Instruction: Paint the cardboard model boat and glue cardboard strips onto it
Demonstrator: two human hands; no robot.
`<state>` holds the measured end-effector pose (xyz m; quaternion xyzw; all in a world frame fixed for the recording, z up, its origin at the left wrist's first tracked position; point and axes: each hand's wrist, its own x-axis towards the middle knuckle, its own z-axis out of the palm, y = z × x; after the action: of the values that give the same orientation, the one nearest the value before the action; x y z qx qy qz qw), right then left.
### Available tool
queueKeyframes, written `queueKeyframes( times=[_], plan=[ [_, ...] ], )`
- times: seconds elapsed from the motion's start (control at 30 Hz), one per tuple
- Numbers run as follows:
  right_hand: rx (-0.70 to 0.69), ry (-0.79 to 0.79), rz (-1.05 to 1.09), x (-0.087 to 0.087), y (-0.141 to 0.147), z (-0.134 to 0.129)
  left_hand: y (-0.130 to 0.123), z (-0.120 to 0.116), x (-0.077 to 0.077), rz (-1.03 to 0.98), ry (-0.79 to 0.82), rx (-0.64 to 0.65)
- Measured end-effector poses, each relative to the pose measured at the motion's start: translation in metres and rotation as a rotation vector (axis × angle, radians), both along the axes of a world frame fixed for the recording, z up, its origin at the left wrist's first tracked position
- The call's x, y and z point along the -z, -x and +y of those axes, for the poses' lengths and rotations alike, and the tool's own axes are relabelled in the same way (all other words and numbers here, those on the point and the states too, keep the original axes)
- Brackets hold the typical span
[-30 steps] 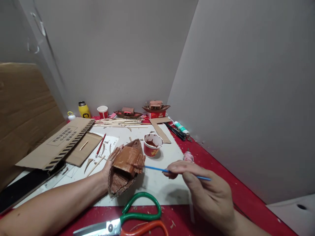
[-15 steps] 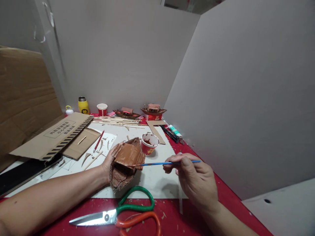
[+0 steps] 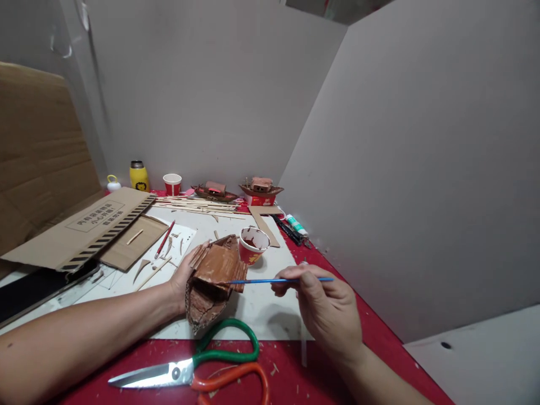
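A brown cardboard model boat (image 3: 217, 264) with a ridged, curved roof is held above the white board by my left hand (image 3: 182, 281), whose fingers wrap round its left side. My right hand (image 3: 323, 298) pinches a thin blue paintbrush (image 3: 265, 280) held level. The brush tip touches the lower edge of the boat's roof. Just behind the boat is a red and white paper cup (image 3: 253, 247) with brown paint inside and on its rim. Large scissors (image 3: 185, 371) with green and orange handles lie in front of the boat.
Two small model boats (image 3: 214, 191) (image 3: 261, 188) sit at the back beside thin wooden sticks (image 3: 198, 206). A yellow bottle (image 3: 139, 177), another paper cup (image 3: 172, 184) and cardboard (image 3: 97, 225) are at the left. Tubes (image 3: 297, 225) lie at the right edge.
The view has shifted slightly. My right hand and the brush have moved a little left, and the brush tip remains at the roof's lower edge. My left hand still holds the boat.
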<state>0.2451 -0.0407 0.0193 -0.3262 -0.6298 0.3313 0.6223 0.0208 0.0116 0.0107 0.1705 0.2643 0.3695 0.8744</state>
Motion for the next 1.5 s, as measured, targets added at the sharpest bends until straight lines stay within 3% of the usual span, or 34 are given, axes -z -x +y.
queueKeyframes(
  times=[0.13,0.37,0.53,0.7,0.83,1.0,1.23,1.5],
  plan=[
    [0.085,0.003,0.031,-0.005,-0.005,0.001,0.001,0.000,0.000,0.022,0.027,-0.015],
    [-0.003,-0.061,-0.067,-0.005,0.006,-0.001,-0.001,-0.003,-0.001,0.027,0.014,-0.010],
    [0.177,-0.086,-0.065,0.000,0.003,-0.001,-0.002,-0.003,0.001,0.051,0.033,-0.085],
    [0.029,-0.122,-0.075,-0.001,0.005,-0.003,0.001,-0.002,0.005,0.020,-0.012,-0.047],
    [0.189,-0.130,-0.118,-0.005,0.007,-0.002,0.001,-0.003,0.004,0.025,0.028,-0.094],
    [0.038,-0.111,-0.100,-0.006,0.008,-0.002,-0.001,-0.004,-0.003,0.065,0.026,-0.101],
    [0.296,-0.150,0.087,-0.003,-0.003,0.012,0.000,-0.007,-0.017,0.131,0.065,-0.236],
    [0.435,-0.279,-0.088,-0.004,-0.005,0.022,0.003,-0.004,-0.021,0.157,-0.070,-0.354]
  ],
)
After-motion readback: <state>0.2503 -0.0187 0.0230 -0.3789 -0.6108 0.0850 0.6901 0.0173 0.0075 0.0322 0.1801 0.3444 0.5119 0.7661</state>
